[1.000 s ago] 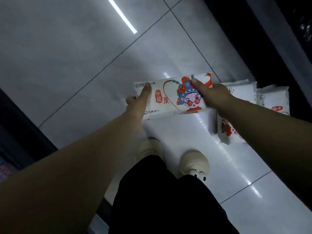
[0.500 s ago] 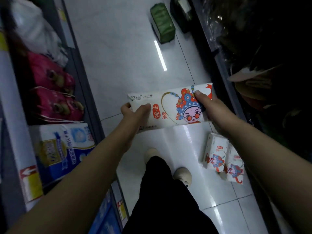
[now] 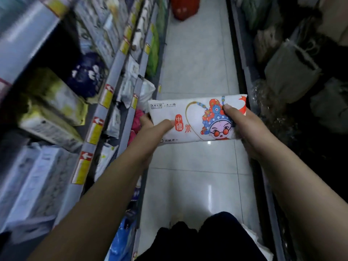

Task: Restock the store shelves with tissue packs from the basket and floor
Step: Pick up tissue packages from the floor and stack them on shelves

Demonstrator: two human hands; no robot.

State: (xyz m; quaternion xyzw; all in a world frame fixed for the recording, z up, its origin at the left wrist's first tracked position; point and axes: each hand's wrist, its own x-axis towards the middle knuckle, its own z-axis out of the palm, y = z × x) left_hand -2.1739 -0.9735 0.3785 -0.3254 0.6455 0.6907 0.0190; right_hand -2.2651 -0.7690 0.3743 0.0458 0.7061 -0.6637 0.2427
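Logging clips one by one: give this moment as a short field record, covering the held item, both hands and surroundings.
held item: tissue pack, white, cartoon face print
left hand: grips pack's left end
right hand: grips right end, thumb on top
pack status: over aisle floor, not shelved
left side: stocked shelves, yellow tags

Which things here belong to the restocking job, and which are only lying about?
For the job: tissue pack, held by left hand and right hand; left shelves.
Lying about: dark blue pack on shelf; grey bags at right.
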